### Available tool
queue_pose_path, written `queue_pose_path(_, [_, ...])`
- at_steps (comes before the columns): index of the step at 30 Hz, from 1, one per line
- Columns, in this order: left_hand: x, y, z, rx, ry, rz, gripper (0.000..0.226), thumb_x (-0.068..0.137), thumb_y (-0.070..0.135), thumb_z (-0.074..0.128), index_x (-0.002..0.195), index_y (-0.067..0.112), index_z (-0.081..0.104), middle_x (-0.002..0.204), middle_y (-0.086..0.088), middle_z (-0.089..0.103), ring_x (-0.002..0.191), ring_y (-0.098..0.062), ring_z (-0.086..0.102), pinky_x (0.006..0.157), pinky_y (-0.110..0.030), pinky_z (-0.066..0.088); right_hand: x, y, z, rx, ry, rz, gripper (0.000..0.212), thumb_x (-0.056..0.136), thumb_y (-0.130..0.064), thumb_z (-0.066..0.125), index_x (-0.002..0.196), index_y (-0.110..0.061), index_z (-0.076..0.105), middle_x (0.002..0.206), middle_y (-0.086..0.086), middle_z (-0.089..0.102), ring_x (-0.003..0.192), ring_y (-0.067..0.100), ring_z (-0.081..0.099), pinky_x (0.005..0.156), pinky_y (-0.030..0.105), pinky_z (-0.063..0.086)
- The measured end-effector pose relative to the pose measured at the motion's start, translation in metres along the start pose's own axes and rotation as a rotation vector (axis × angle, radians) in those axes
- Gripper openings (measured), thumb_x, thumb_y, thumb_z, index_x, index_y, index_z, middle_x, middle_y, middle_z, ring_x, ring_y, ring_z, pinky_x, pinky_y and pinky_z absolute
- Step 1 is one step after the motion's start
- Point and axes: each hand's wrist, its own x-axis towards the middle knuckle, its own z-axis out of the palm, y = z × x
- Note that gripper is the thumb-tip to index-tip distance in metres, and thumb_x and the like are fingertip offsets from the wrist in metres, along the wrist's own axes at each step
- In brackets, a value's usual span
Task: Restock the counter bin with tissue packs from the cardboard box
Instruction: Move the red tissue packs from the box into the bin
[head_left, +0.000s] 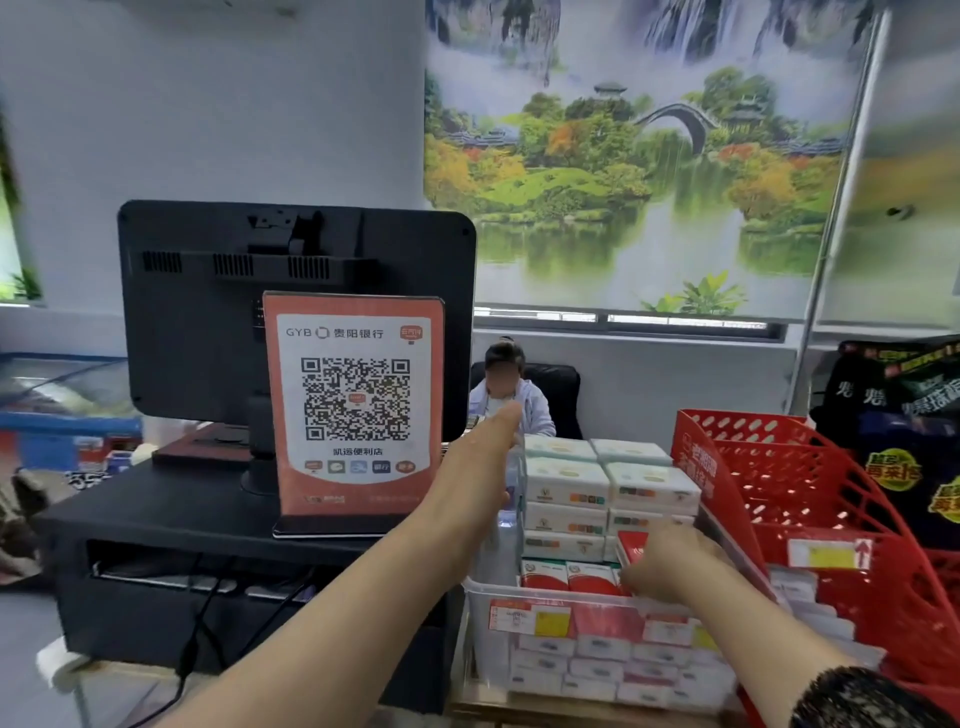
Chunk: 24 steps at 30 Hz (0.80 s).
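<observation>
Left grip (483, 457): centre of frame, fingers stretched straight, holding nothing, just beside white tissue packs (566, 488) stacked at the back of the clear bin (493, 649) | Right grip (670, 566): lower right, fingers bent over red packs (545, 574) inside the bin, cannot tell whether it holds one | Red basket (779, 493): right of bin | QR sign (356, 400): left of centre

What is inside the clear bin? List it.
Inside the clear bin: stacked white tissue packs at the back, red-and-white packs in front, more white packs seen through the front wall. The right hand covers part of the red row; the bottom is hidden.
</observation>
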Motion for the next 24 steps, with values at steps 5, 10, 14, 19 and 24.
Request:
queue_pose_path(5, [0.000, -0.005, -0.002, -0.006, -0.046, -0.010, 0.030, 0.092, 0.056, 0.042, 0.107, 0.036, 0.059, 0.107, 0.016, 0.058, 0.090, 0.003, 0.049, 0.087, -0.031, 0.040, 0.010, -0.002, 0.007, -0.026, -0.030, 0.008, 0.060, 0.075, -0.041, 0.063, 0.129, -0.019, 0.047, 0.127, 0.006, 0.056, 0.110, 0.024, 0.057, 0.093, 0.036, 0.050])
queue_pose_path(10, [-0.005, -0.010, -0.002, 0.005, -0.087, -0.016, 0.046, 0.093, 0.051, 0.041, 0.131, 0.028, 0.052, 0.126, 0.009, 0.054, 0.106, -0.008, 0.048, 0.087, -0.030, 0.040, 0.015, 0.001, 0.010, -0.012, -0.080, 0.028, 0.068, 0.074, -0.041, 0.070, 0.130, -0.011, 0.045, 0.129, 0.009, 0.052, 0.117, 0.028, 0.052, 0.097, 0.036, 0.045])
queue_pose_path(14, [-0.008, -0.012, -0.001, 0.007, -0.076, -0.019, 0.050, 0.094, 0.050, 0.041, 0.137, 0.025, 0.049, 0.130, 0.007, 0.052, 0.110, -0.011, 0.046, 0.084, -0.029, 0.041, 0.016, 0.002, 0.012, -0.066, -0.089, 0.076, 0.087, 0.071, -0.063, 0.066, 0.137, -0.013, 0.038, 0.136, 0.009, 0.048, 0.121, 0.029, 0.049, 0.096, 0.037, 0.043])
queue_pose_path(19, [-0.018, -0.019, -0.001, -0.016, -0.004, -0.030, 0.040, 0.094, 0.052, 0.041, 0.121, 0.027, 0.058, 0.116, 0.010, 0.056, 0.093, -0.001, 0.051, 0.079, -0.028, 0.044, 0.000, -0.008, 0.007, 0.163, 0.395, -0.074, 0.067, 0.080, -0.070, 0.048, 0.105, -0.009, 0.061, 0.108, 0.012, 0.062, 0.095, 0.028, 0.058, 0.071, 0.034, 0.048])
queue_pose_path(24, [-0.038, -0.038, -0.002, -0.033, 0.116, -0.096, 0.021, 0.094, 0.045, 0.045, 0.093, 0.031, 0.061, 0.110, 0.006, 0.060, 0.097, -0.007, 0.053, 0.090, -0.036, 0.048, -0.059, -0.040, 0.006, 0.798, 0.581, -0.424, 0.026, 0.092, -0.042, 0.046, 0.082, -0.018, 0.051, 0.087, 0.001, 0.053, 0.074, 0.013, 0.046, 0.062, 0.028, 0.032])
